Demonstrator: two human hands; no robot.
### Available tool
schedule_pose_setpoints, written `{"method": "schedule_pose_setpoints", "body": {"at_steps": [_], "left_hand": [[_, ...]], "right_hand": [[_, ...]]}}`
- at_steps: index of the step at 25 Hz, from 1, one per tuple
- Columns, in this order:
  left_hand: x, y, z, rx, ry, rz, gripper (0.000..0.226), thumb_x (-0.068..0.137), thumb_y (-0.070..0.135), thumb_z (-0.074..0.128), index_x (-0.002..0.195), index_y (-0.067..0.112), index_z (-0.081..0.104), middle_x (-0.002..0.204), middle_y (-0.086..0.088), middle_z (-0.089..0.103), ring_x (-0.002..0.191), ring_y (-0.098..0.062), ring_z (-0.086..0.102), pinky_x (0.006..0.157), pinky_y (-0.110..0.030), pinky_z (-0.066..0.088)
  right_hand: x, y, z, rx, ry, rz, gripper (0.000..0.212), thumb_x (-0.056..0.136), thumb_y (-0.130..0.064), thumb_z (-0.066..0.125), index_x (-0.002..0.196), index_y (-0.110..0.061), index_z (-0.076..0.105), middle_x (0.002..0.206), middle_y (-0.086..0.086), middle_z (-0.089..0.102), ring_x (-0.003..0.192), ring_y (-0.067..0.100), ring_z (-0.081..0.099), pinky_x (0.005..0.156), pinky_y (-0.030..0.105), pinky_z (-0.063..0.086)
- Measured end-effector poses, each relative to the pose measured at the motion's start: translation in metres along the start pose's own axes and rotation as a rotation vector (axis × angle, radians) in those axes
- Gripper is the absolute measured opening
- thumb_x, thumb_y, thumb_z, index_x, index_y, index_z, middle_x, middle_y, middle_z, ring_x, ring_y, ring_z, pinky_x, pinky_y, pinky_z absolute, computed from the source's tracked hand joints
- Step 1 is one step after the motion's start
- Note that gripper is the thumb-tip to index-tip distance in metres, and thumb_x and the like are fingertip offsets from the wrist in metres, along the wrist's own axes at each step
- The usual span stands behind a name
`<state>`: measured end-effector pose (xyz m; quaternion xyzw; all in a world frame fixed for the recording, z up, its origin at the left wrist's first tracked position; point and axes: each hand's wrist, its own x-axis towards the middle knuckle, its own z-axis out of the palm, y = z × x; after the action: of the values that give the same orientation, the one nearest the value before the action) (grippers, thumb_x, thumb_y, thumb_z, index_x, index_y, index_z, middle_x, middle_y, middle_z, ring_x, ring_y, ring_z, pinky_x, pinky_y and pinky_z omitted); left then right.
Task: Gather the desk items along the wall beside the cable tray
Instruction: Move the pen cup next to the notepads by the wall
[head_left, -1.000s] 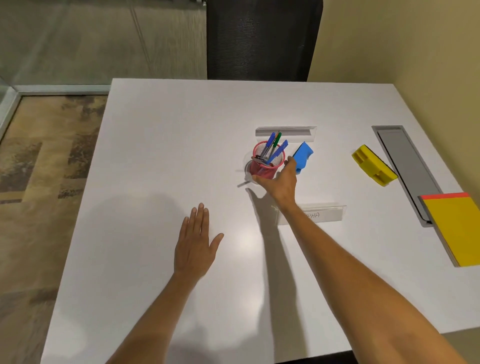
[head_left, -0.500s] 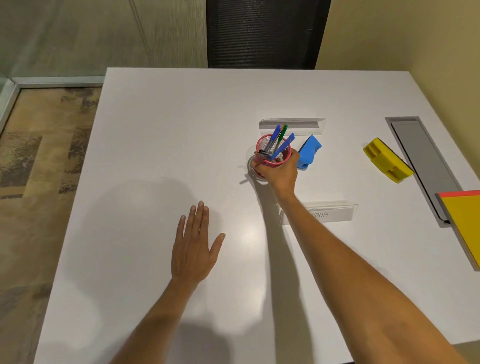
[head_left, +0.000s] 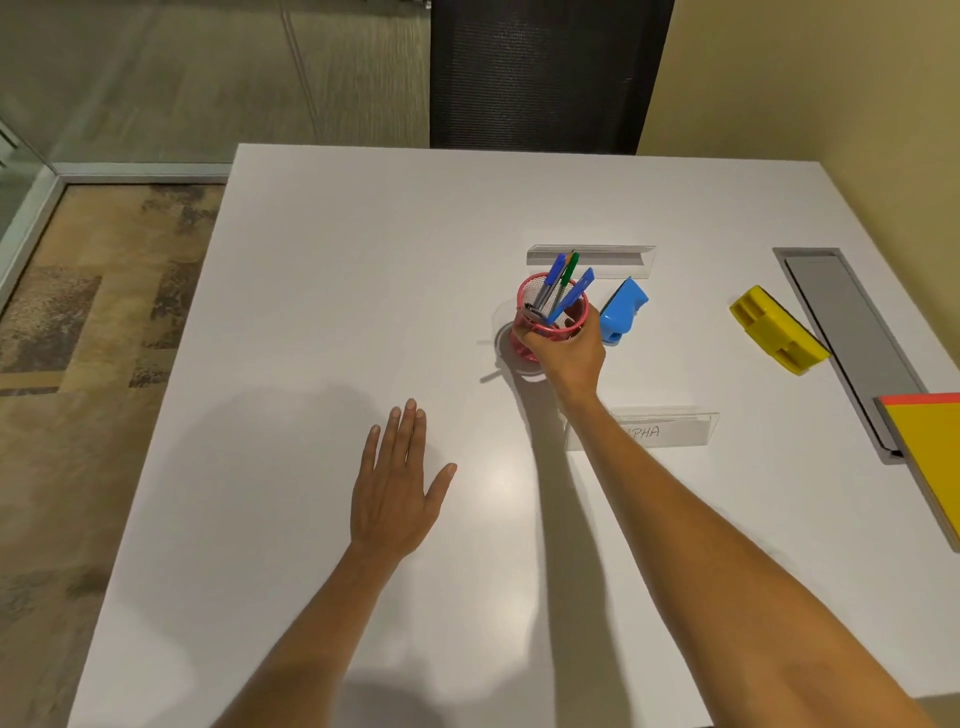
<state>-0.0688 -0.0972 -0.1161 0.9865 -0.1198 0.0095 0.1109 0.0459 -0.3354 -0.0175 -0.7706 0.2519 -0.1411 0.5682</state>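
While the red mesh pen cup (head_left: 551, 318) sits mid-surface, well apart from the cable tray (head_left: 852, 338), the right hand (head_left: 566, 353) has its fingers wrapped round it. Carry it upright so the pens (head_left: 563, 288) don't spill. The left hand (head_left: 397, 488) lies flat, empty.

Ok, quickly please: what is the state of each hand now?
Left hand: open, flat on the table, holding nothing.
Right hand: closed around the red pen cup.
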Motion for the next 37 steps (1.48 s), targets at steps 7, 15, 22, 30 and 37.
{"method": "schedule_pose_setpoints", "body": {"at_steps": [7, 15, 22, 30, 37], "left_hand": [[-0.005, 0.017, -0.040, -0.017, -0.007, -0.020, 0.082, 0.100, 0.067, 0.026, 0.162, 0.017, 0.006, 0.172, -0.001, 0.004, 0.160, -0.020, 0.006, 0.130, -0.041, 0.013], [-0.016, 0.049, -0.154, -0.029, 0.060, -0.054, 0.086, 0.097, 0.070, 0.017, 0.161, 0.013, 0.010, 0.171, -0.003, 0.005, 0.158, -0.023, 0.009, 0.128, -0.038, 0.007], [-0.038, 0.076, -0.218, -0.077, 0.105, -0.011, 0.088, 0.094, 0.071, 0.011, 0.161, 0.014, 0.005, 0.169, -0.002, 0.001, 0.158, -0.022, 0.005, 0.128, -0.033, -0.004], [-0.054, 0.122, -0.248, -0.051, 0.180, -0.008, 0.089, 0.094, 0.069, 0.011, 0.161, 0.010, 0.008, 0.169, -0.004, 0.002, 0.158, -0.023, 0.008, 0.130, -0.036, 0.002], [-0.069, 0.240, -0.238, -0.021, 0.215, -0.075, 0.089, 0.093, 0.069, 0.006, 0.161, 0.012, 0.005, 0.171, -0.003, 0.001, 0.159, -0.021, 0.005, 0.130, -0.037, 0.003]], "right_hand": [[-0.060, -0.026, -0.040, -0.031, -0.030, -0.014, 0.076, 0.057, -0.036, 0.089, 0.123, -0.033, 0.052, 0.110, -0.021, 0.065, 0.094, -0.010, 0.061, 0.080, 0.008, 0.048], [-0.147, -0.081, -0.089, -0.060, -0.042, -0.021, 0.078, 0.051, -0.046, 0.087, 0.120, -0.038, 0.051, 0.105, -0.026, 0.065, 0.095, -0.003, 0.064, 0.087, 0.023, 0.055], [-0.194, -0.116, -0.128, -0.099, -0.023, -0.055, 0.076, 0.053, -0.046, 0.086, 0.120, -0.035, 0.051, 0.105, -0.021, 0.066, 0.095, 0.001, 0.066, 0.085, 0.025, 0.059], [-0.205, -0.135, -0.189, -0.082, -0.023, -0.098, 0.073, 0.051, -0.043, 0.086, 0.115, -0.043, 0.050, 0.100, -0.030, 0.065, 0.093, -0.013, 0.061, 0.068, 0.006, 0.051], [-0.166, -0.103, -0.312, -0.116, -0.108, -0.163, 0.072, 0.048, -0.048, 0.084, 0.112, -0.043, 0.051, 0.097, -0.029, 0.067, 0.090, -0.011, 0.063, 0.070, 0.007, 0.049]]}}
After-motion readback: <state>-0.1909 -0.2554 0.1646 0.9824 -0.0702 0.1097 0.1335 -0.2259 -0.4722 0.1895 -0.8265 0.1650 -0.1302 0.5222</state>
